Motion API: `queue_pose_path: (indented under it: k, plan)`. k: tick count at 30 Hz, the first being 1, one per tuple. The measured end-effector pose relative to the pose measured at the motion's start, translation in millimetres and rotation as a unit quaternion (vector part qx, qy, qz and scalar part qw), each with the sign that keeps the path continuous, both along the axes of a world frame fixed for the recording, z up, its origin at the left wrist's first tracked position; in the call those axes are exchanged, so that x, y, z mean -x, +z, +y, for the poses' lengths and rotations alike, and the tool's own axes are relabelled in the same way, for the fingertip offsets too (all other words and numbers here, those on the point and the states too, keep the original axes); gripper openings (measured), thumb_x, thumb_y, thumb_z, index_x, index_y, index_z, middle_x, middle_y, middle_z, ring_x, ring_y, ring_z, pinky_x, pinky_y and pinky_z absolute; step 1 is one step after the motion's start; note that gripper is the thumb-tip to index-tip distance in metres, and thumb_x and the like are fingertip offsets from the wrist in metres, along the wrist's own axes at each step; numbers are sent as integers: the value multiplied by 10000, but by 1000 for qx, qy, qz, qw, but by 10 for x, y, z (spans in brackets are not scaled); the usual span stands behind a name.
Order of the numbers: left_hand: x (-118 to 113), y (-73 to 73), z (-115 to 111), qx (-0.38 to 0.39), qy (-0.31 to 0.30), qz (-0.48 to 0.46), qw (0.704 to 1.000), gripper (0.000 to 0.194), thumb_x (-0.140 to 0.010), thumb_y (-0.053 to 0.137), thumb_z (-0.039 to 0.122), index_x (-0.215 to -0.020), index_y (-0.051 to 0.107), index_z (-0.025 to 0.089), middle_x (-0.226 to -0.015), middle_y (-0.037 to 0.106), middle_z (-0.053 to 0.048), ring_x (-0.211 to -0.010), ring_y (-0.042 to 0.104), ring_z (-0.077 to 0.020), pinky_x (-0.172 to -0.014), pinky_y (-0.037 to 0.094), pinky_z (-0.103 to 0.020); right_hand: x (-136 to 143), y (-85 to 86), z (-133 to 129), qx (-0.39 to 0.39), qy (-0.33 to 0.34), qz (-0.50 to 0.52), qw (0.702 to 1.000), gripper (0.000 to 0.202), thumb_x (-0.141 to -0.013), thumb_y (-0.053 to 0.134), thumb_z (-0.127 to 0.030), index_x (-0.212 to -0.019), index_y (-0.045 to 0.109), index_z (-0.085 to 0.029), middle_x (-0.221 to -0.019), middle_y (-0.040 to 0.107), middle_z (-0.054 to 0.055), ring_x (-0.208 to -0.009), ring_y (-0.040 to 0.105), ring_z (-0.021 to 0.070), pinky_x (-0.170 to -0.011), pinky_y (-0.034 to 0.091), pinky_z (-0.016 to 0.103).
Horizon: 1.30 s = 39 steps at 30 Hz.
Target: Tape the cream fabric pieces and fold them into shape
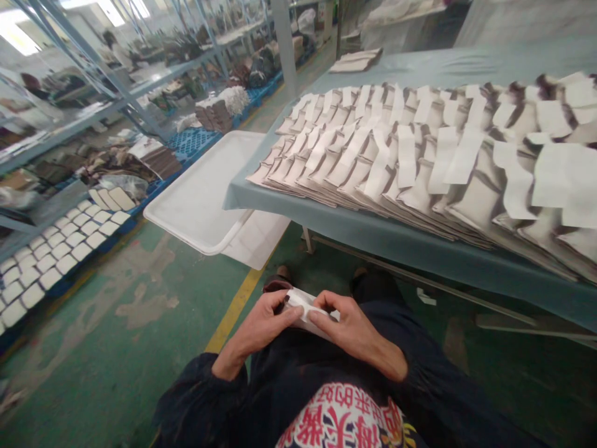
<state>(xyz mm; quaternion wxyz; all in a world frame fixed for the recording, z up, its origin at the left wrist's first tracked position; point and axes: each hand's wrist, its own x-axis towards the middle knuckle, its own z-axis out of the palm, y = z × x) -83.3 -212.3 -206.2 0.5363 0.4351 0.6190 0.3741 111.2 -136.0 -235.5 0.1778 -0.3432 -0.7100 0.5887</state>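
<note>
Hands meet low in my view, over a lap in dark clothing. My left hand (263, 323) and right hand (352, 330) both pinch a small white folded paper strip (305, 306), which sits between them, held at each end. The left fingers close over its left end, thumb on top; the right fingertips press down on its right end. The middle of the strip shows bare between the two grips, tilted slightly down to the right. Both hands are closed on it, neither one open.

Ahead and to the right I see a table under a grey-green cloth (373, 233). Rows of flat beige fabric pieces (354, 162) lie on it, overlapped like shingles, each with a white paper band (408, 155) laid over it. They are well apart from my hands. A small separate stack (357, 60) lies at the far end of the table.

Left of the table stands a white plastic tray (200, 199), its corner tucked just under the table edge. The floor (116, 323) is worn green with a yellow line (236, 308). Along the left run metal racks (93, 93) with bundled goods, and blue pallets carrying rows of white pads (60, 246).
</note>
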Motion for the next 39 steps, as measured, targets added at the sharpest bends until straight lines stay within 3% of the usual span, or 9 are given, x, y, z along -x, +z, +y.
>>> queue_pose_path:
  k: [8, 17, 23, 31, 39]
  plan:
    - [-101, 16, -25, 2, 43, -11, 999, 373, -818, 721, 441, -959, 747, 97, -821, 716, -50, -730, 587, -174, -700, 456, -268, 53, 36, -25, 16, -21, 2, 1000, 237, -875, 589, -396, -766, 597, -186, -701, 581, -27, -637, 506, 128, -600, 357, 247]
    - [-225, 68, -66, 19, 107, -27, 994, 304, -779, 746, 407, -858, 722, 115, -793, 706, -36, -731, 586, -172, -709, 462, -269, 128, -19, -158, 31, -80, 9, 996, 345, -914, 535, -488, -729, 547, -198, -660, 545, -31, -628, 493, 132, -595, 366, 253]
    - [-288, 17, -75, 20, 161, -53, 985, 320, -752, 769, 422, -828, 710, 117, -740, 677, -19, -680, 545, -151, -675, 442, -259, 146, -29, -223, 24, -105, 12, 994, 340, -953, 513, -490, -759, 535, -212, -697, 563, -24, -662, 514, 149, -609, 380, 263]
    - [-188, 15, -86, 38, 104, -26, 993, 441, -833, 684, 545, -745, 658, 114, -674, 559, 5, -643, 447, -128, -599, 362, -243, 140, -66, -248, 40, -111, 1, 993, 284, -912, 520, -452, -757, 539, -214, -706, 584, -14, -672, 536, 164, -641, 402, 280]
    - [-219, 32, -67, -2, 81, 66, 995, 413, -894, 594, 508, -699, 596, 143, -664, 500, 20, -642, 416, -131, -586, 349, -244, 164, -16, -172, 53, -66, -85, 993, 272, -864, 541, -469, -773, 548, -213, -717, 595, -13, -692, 541, 172, -624, 347, 274]
